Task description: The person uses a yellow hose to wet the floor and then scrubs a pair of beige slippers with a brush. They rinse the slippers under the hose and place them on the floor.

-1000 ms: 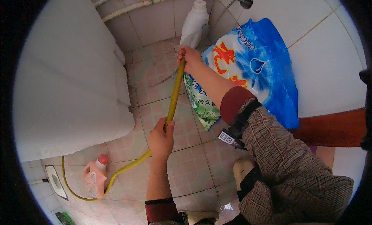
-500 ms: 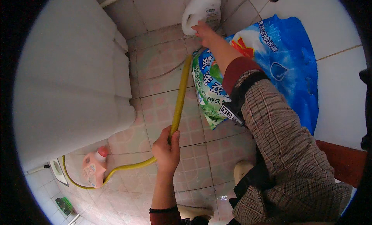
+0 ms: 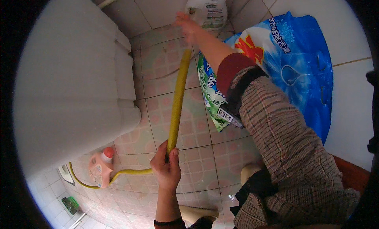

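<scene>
My left hand (image 3: 166, 167) is wrapped round a yellow hose (image 3: 179, 94) a little way back from its end. That end reaches up and away over the tiles, with a faint pale blur just beyond it. My right hand (image 3: 188, 27) is stretched far forward above the hose end, slightly blurred, its fingers apart and nothing seen in them. Beside it stands a white plastic jug (image 3: 211, 10) with a handle, against the wall. Under my right forearm lies a large blue, white and green laundry detergent bag (image 3: 294, 67), partly hidden by the sleeve.
A bulky whitish appliance or cabinet (image 3: 75, 79) fills the left. Near its base, a pink bottle with a red cap (image 3: 100, 169) sits beside the hose, which runs on toward a floor drain (image 3: 66, 174). A green brush (image 3: 71, 204) lies at lower left. Tiled floor (image 3: 189, 158) spreads between.
My right hand has moved left and farther off, from in front of the jug to beside it. My left hand, still gripping the hose, has come slightly nearer.
</scene>
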The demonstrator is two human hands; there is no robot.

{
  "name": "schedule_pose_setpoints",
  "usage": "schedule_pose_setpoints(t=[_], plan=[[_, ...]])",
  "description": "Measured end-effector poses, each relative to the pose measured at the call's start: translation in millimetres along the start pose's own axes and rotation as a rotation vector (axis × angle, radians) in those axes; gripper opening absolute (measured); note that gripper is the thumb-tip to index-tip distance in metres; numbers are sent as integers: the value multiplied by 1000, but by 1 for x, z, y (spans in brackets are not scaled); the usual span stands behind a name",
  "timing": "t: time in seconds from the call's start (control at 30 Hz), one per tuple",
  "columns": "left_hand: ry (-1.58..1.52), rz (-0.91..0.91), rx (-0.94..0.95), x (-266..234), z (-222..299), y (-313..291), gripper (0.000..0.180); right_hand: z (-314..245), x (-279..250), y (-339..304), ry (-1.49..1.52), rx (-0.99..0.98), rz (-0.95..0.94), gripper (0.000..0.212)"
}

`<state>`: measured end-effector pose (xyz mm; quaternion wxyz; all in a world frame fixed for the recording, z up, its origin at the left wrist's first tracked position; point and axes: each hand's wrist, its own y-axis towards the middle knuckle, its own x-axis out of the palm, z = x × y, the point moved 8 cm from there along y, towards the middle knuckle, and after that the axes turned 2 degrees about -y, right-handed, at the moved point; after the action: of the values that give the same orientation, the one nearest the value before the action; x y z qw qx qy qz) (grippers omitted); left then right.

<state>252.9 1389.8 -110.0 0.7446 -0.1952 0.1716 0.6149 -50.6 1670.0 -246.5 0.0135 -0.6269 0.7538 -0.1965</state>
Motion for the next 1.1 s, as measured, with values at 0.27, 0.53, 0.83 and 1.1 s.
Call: schedule_pose_setpoints(t=[0.27,0.53,0.83,1.1], plan=[[-34,52,15,-10,5,2,22,-15,-21,-16,-171,-230,566,46],[-87,83,71,-19,10,-8,23,-94,-166,22,-109,-432,678,51],[-144,44,71,-8,33,25,23,10,-25,14,-647,-183,503,55],[-334,-160,31,24,68,79,23,56,13,-35,-144,-186,232,49]])
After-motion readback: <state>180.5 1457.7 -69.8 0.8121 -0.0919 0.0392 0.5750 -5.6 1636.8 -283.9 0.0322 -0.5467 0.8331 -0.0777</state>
